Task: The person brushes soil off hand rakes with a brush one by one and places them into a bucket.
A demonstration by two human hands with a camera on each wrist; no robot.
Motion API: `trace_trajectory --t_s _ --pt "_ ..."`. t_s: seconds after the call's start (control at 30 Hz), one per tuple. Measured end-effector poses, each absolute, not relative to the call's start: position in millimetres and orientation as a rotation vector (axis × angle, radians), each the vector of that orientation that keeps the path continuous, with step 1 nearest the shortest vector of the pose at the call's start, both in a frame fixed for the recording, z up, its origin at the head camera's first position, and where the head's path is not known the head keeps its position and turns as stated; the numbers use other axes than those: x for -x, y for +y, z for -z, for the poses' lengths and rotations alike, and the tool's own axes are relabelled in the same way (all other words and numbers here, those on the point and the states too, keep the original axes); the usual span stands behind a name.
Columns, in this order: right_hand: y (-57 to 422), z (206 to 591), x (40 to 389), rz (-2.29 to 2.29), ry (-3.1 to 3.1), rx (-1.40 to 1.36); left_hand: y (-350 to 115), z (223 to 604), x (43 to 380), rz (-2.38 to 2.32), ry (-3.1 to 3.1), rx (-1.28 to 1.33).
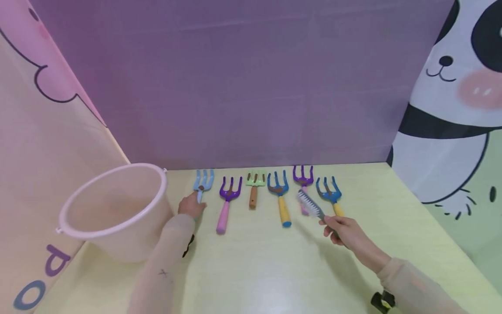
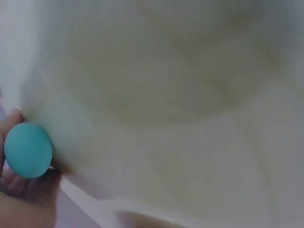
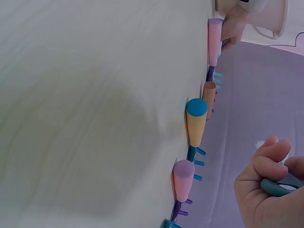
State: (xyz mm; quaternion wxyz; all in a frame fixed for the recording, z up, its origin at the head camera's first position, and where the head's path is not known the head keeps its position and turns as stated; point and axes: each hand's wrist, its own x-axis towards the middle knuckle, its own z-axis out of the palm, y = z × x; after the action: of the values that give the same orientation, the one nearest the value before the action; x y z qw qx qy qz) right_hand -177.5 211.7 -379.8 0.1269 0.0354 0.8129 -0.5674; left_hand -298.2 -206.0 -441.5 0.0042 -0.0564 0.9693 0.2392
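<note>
My left hand [image 1: 191, 206] grips the handle of a light blue garden hand fork [image 1: 203, 180] at the left end of a row; a brown patch marks its head. In the left wrist view the round turquoise handle end [image 2: 28, 150] pokes out of that hand. My right hand [image 1: 345, 233] holds a scrub brush [image 1: 310, 203] by its grey-green handle, white bristles showing. The brush is over a purple hand fork [image 1: 303, 175] with a pink handle, hiding part of it; contact cannot be told. Beside it lies a blue fork [image 1: 330, 192] with a yellow handle.
Between the hands lie a purple fork [image 1: 230, 192], a green fork [image 1: 255, 179] and a blue fork [image 1: 279, 186], the last two brown-smudged. A pale pink bucket [image 1: 137, 235] stands left of my left arm. A purple backdrop [image 1: 251, 87] rises behind the table [image 1: 251, 270].
</note>
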Motion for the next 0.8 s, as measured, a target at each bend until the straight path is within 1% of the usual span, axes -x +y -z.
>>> trace_trajectory --t_s 0.27,0.8 --pt "205.2 381.1 177.2 1.667 2.359 -0.088 -212.0 451.0 300.8 -0.958 3.057 0.240" --pt "202.0 378.7 177.0 1.660 2.332 -0.067 -213.2 442.6 297.7 -0.998 3.101 0.228"
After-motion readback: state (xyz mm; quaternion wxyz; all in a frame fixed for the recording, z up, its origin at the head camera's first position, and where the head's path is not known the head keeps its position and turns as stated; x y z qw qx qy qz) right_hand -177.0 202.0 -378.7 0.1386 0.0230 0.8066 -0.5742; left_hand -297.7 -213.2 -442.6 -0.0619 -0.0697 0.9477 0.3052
